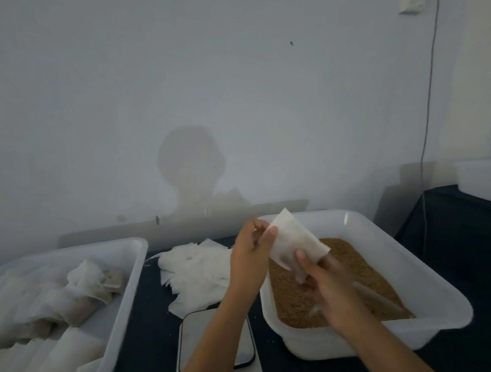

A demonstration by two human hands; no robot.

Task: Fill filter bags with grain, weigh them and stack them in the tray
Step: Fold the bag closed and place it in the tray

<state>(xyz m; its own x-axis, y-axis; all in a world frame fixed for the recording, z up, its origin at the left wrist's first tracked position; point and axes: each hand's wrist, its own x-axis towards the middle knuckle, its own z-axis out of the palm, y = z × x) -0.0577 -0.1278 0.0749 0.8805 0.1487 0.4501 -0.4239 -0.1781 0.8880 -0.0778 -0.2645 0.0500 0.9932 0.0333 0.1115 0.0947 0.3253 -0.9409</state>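
The empty filter bag (296, 239) is held in the air above the near-left part of the grain tub (361, 222), flat and tilted, its top corner pointing toward 12 o'clock. The left hand (251, 254) pinches the bag's upper left edge between thumb and fingertips, while the right hand (322, 280) grips its lower end from 5 o'clock, thumb on the front face and fingers curled behind. The mouth does not look opened yet, and that is where trouble could start: the thin layers may cling together, so a hard pull to part them could tear the paper, and a half-open mouth would let grain spill over the tub's rim onto the dark counter (469, 254) or the scale (215, 341). Stray kernels on the scale, which lies at 7 o'clock of the bag under the left forearm, could throw off a later reading. The tub holds a bed of brown grain (362, 264) with a pale object, hard to identify, lying in it near the right wrist. At 9 o'clock a loose pile of empty bags (192, 269) lies on the counter, and farther that way the tray (125, 287) holds filled bags (78, 295), some stacked in rows, some heaped.
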